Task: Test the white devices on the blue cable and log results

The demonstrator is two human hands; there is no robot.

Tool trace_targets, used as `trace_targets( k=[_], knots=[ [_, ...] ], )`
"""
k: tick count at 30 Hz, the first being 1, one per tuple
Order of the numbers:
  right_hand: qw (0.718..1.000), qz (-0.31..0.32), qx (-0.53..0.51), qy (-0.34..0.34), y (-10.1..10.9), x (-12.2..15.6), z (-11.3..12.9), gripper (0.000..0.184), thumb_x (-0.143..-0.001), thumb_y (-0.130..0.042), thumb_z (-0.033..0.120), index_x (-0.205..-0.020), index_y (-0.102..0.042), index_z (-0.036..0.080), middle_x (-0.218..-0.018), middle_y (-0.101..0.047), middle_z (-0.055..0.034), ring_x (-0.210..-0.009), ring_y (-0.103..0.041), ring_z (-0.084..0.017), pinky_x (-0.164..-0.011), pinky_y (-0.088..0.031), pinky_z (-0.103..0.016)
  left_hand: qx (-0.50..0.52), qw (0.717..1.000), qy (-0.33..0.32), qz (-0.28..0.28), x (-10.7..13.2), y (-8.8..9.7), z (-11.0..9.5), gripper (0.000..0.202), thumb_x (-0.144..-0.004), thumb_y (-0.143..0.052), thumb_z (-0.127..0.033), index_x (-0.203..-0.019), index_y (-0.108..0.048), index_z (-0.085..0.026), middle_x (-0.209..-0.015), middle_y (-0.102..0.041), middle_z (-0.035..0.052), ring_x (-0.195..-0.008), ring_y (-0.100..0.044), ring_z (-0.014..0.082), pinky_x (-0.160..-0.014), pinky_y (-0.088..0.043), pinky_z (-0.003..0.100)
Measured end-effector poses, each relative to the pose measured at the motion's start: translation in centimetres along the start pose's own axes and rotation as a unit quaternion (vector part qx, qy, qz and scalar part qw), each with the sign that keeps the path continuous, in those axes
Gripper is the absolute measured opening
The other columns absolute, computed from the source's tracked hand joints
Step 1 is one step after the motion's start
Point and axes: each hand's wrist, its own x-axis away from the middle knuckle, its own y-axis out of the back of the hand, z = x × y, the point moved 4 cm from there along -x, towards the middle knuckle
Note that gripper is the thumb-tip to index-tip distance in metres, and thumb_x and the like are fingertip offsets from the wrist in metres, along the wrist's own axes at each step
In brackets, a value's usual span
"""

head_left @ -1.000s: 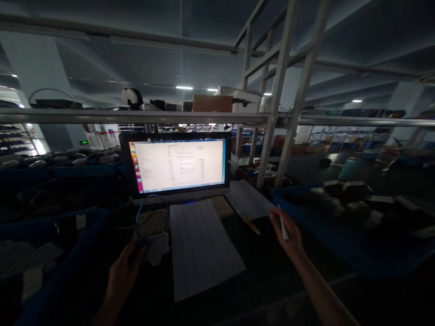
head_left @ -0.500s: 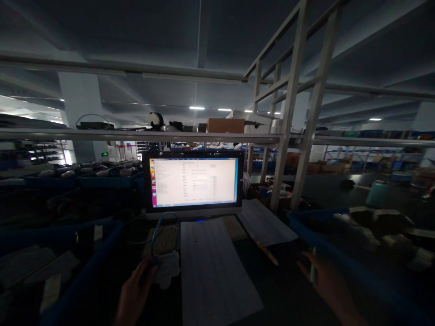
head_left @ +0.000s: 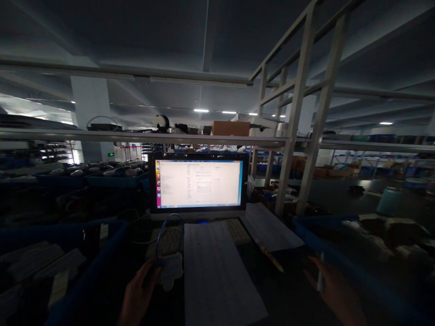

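My left hand [head_left: 140, 290] is closed at the near end of a looped blue cable [head_left: 162, 230], its fingertips at the edge of a flat pale device [head_left: 170, 271]. Whether the plug is seated in the device is too dark to make out. Over the dark bench on the right, my right hand [head_left: 335, 286] has a slim whitish pen [head_left: 320, 274] between its fingers, with thumb and forefinger apart. Between the hands lies a long printed sheet [head_left: 217, 271], partly covering a keyboard [head_left: 167, 240]. Beyond it a lit monitor [head_left: 200, 184] shows a window with text and fields.
Blue bins flank me: the left bin [head_left: 117, 233] holds pale flat devices, the right bin [head_left: 307, 222] bagged parts. A second sheet [head_left: 270, 226] and a yellow marker-like stick [head_left: 272, 259] lie right of centre. A metal shelf [head_left: 190, 137] crosses above the monitor.
The view has turned slightly left, so everything sits further right. On the screen, the text at left is shorter and the column at right has faded. Both hands keep their holds.
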Motion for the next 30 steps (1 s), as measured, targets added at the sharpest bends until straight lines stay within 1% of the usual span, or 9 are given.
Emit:
trace_targets(
  k=[3,6,9,11,16,21,24,30],
  knots=[
    [1.0,-0.005,-0.006,0.009,-0.2,0.1,-0.2,0.04,-0.08,-0.047,0.048,-0.104,-0.06,0.018,-0.109,-0.066,-0.0163,-0.096,-0.064,-0.03,-0.08,-0.054,-0.046,0.007,1.0,-0.002,0.011,0.1,-0.1,0.1,0.047,-0.07,-0.059,-0.062,-0.092,-0.068,-0.022,-0.093,-0.075,0.0037,-0.085,-0.071,0.0235,-0.075,-0.059,0.03],
    [1.0,0.002,-0.009,0.008,-0.5,0.2,-0.5,0.04,-0.08,-0.047,0.048,-0.105,-0.061,0.019,-0.11,-0.066,-0.0161,-0.095,-0.065,-0.03,-0.078,-0.054,-0.045,0.006,1.0,0.004,0.02,0.0,0.0,-0.2,0.046,-0.07,-0.059,-0.062,-0.092,-0.069,-0.022,-0.093,-0.075,0.004,-0.086,-0.071,0.0238,-0.076,-0.059,0.03],
    [1.0,0.004,-0.014,0.012,-0.8,0.3,-0.7,0.04,-0.08,-0.048,0.047,-0.105,-0.061,0.018,-0.108,-0.067,-0.0157,-0.093,-0.065,-0.03,-0.077,-0.055,-0.046,-0.004,1.0,0.006,0.012,-0.1,0.1,-0.6,0.047,-0.07,-0.058,-0.064,-0.09,-0.069,-0.023,-0.092,-0.075,0.0038,-0.084,-0.071,0.0238,-0.074,-0.059,0.031],
    [1.0,0.004,-0.02,0.014,-0.9,0.4,-0.8,0.039,-0.08,-0.048,0.046,-0.105,-0.061,0.019,-0.108,-0.067,-0.015,-0.093,-0.065,-0.03,-0.079,-0.054,-0.047,-0.011,1.0,0.003,0.01,-0.1,0.1,-0.8,0.048,-0.07,-0.057,-0.065,-0.089,-0.069,-0.023,-0.092,-0.075,0.0036,-0.084,-0.071,0.0238,-0.075,-0.059,0.031],
    [1.0,0.007,-0.014,0.012,-0.9,0.3,-0.8,0.039,-0.079,-0.048,0.045,-0.104,-0.061,0.018,-0.107,-0.067,-0.0163,-0.092,-0.066,-0.029,-0.078,-0.055,-0.045,-0.013,1.0,0.0,0.007,-0.1,0.0,-1.0,0.049,-0.07,-0.056,-0.066,-0.09,-0.069,-0.023,-0.091,-0.075,0.0035,-0.082,-0.071,0.0235,-0.073,-0.059,0.03],
    [1.0,0.005,-0.012,0.017,-0.8,0.3,-0.6,0.039,-0.08,-0.048,0.045,-0.104,-0.061,0.018,-0.108,-0.066,-0.0162,-0.092,-0.066,-0.029,-0.078,-0.054,-0.045,-0.006,1.0,-0.018,-0.009,-0.1,0.2,-1.5,0.05,-0.07,-0.056,-0.068,-0.088,-0.068,-0.023,-0.087,-0.075,0.0034,-0.079,-0.072,0.023,-0.071,-0.06,0.029],
    [1.0,0.0,-0.009,0.02,-0.7,0.3,-0.4,0.039,-0.08,-0.048,0.044,-0.104,-0.06,0.017,-0.107,-0.066,-0.0168,-0.092,-0.066,-0.029,-0.078,-0.054,-0.044,-0.011,1.0,-0.025,-0.006,-0.2,0.1,-1.5,0.049,-0.071,-0.055,-0.066,-0.088,-0.068,-0.023,-0.087,-0.075,0.0035,-0.079,-0.072,0.0226,-0.069,-0.06,0.029],
    [1.0,0.012,-0.026,0.009,-0.6,0.2,-0.5,0.036,-0.08,-0.049,0.044,-0.103,-0.06,0.019,-0.1,-0.068,-0.0137,-0.089,-0.066,-0.028,-0.079,-0.054,-0.045,-0.006,1.0,-0.001,0.0,-0.1,0.1,-1.3,0.048,-0.07,-0.057,-0.066,-0.089,-0.068,-0.023,-0.088,-0.075,0.0031,-0.08,-0.072,0.0233,-0.071,-0.06,0.03]
  ],
)
